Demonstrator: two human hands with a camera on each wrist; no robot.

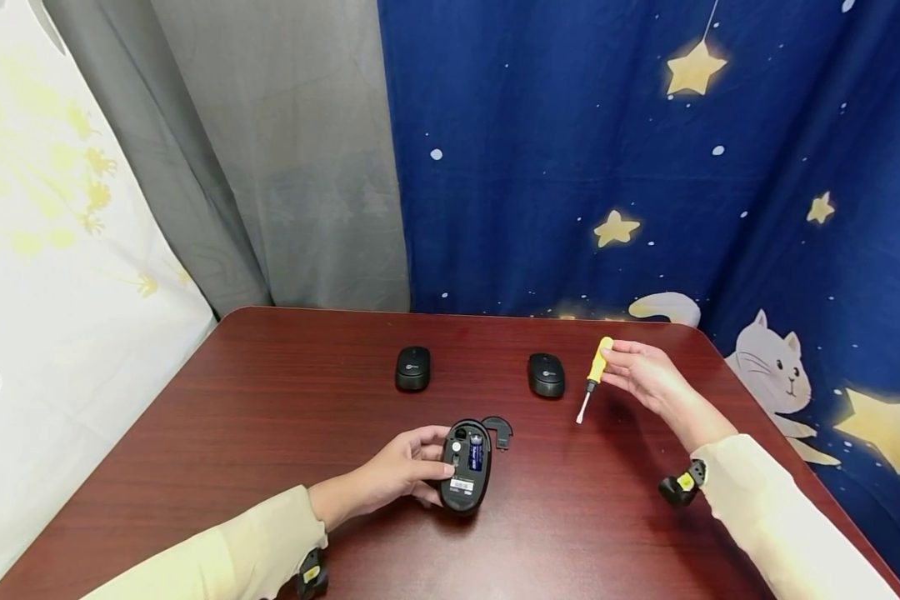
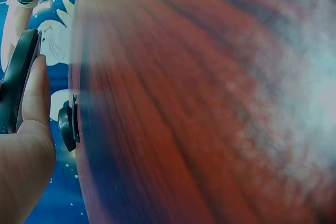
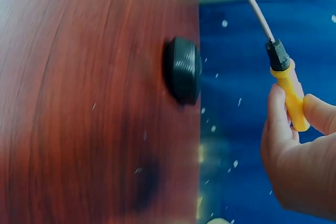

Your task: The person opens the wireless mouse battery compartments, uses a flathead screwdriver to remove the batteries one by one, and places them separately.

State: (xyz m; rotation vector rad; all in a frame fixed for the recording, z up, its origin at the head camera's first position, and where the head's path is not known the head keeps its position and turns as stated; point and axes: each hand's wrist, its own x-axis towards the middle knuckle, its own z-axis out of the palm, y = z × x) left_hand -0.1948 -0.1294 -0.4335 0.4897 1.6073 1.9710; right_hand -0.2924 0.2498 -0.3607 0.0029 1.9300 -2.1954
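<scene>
In the head view my left hand [image 1: 412, 467] holds a black computer mouse [image 1: 462, 492] with its underside turned up, thumb on the bottom face. A dark blue battery [image 1: 476, 454] lies in its uncovered compartment. Just beyond it on the table is a black battery cover [image 1: 499, 430]. My right hand [image 1: 641, 371] pinches a screwdriver [image 1: 598, 362] by its yellow handle, the metal tip pointing down above the table. The right wrist view shows thumb and fingers on that handle [image 3: 292, 98]. From the left wrist, the held mouse [image 2: 18, 82] is seen edge-on.
Two more black mice stand upright toward the back of the brown table [image 1: 307, 417]: a left mouse [image 1: 413, 368] and a right mouse [image 1: 546, 375], the latter near the screwdriver. Behind the table hang a grey curtain [image 1: 315, 167] and a blue curtain [image 1: 532, 167].
</scene>
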